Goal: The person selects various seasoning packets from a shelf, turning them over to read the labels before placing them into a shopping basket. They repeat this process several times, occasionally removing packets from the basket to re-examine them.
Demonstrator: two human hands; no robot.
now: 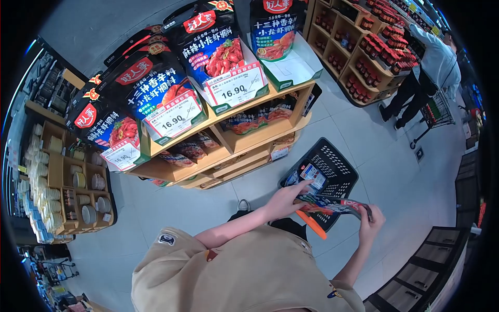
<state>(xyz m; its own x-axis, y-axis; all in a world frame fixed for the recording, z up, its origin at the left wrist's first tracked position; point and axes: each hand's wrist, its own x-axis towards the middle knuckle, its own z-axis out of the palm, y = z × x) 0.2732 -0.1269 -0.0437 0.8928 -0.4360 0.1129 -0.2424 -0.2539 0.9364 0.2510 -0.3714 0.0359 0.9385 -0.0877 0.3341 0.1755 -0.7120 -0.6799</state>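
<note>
My left hand [291, 200] grips one end of a dark seasoning pouch [332, 206] with red and blue print. At the pouch's other end, the fingers of my right hand [371, 220] are closed on its edge. The pouch is seen nearly edge-on, above a black shopping basket [340, 169] with an orange handle [312, 224]. Inside the basket lies a package with a blue and white label [313, 177]; the pouch and my left hand hide part of the basket.
A wooden display stand [223, 138] holds large crayfish-seasoning pouches [213, 47] in cartons with price cards. Shelves of red jars [382, 52] stand at upper right, near a person [434, 57] with a shopping cart [436, 112]. Bowls [88, 213] fill a left shelf.
</note>
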